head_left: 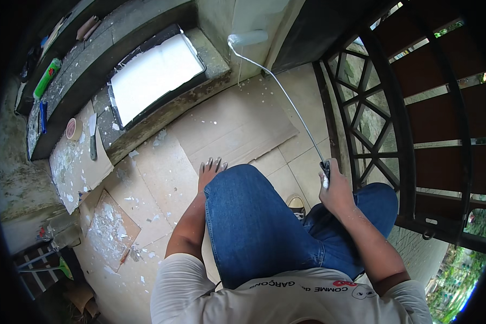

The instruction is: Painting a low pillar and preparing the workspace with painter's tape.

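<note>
My right hand (334, 187) grips the dark handle of a long-framed paint roller (281, 87). The wet, white roller cover (248, 38) lies against the lower wall (263, 18), at the far end of the thin metal rod. My left hand (211, 172) holds nothing; its fingers are spread beside my bent knee, over the edge of a cardboard sheet (235, 121) on the floor. Whether it rests on the knee or the floor I cannot tell. A black paint tray (158, 106) with white paint (156, 77) sits on the step at the upper left.
A putty knife (93, 139) and a tape roll (73, 128) lie on paint-flecked cardboard at left. A green roller sleeve (47, 79) lies on a step. Paint flakes litter the tiles (158, 194). A dark metal gate (372, 101) stands at right.
</note>
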### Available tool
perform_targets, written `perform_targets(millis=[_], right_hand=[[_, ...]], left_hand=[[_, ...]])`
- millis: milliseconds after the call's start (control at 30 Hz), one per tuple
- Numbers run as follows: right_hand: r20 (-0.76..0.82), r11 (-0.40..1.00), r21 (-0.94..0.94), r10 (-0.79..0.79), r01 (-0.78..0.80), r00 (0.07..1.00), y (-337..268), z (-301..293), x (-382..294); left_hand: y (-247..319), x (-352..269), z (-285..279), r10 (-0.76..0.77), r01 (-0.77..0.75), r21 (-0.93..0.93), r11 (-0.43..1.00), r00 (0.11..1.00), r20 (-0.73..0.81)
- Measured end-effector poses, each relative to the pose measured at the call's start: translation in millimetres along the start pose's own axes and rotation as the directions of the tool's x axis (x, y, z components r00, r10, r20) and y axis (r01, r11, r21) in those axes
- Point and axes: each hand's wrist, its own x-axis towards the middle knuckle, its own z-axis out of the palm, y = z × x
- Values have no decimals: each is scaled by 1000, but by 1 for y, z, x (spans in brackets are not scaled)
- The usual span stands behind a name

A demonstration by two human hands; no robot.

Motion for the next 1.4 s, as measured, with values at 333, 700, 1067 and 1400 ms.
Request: perform_targets(millis=[333,700,1067,1400], right_hand=[[-15,998,47,-30,30,999,-2,11,-2],[-7,995,90,-33,34,999,-6,12,-3],[34,1000,12,1,-2,999,-10,26,-2],[89,998,-66,26,-20,996,-11,36,1]], left_hand=[[1,7,-3,-101,99,-23,995,992,-75],[3,16,-13,-241,223,-137,965,961,-133],[-3,19,-14,-239,232,-122,965,970,-50],[-10,19,-10,-200,191,-114,975,976,-81]])
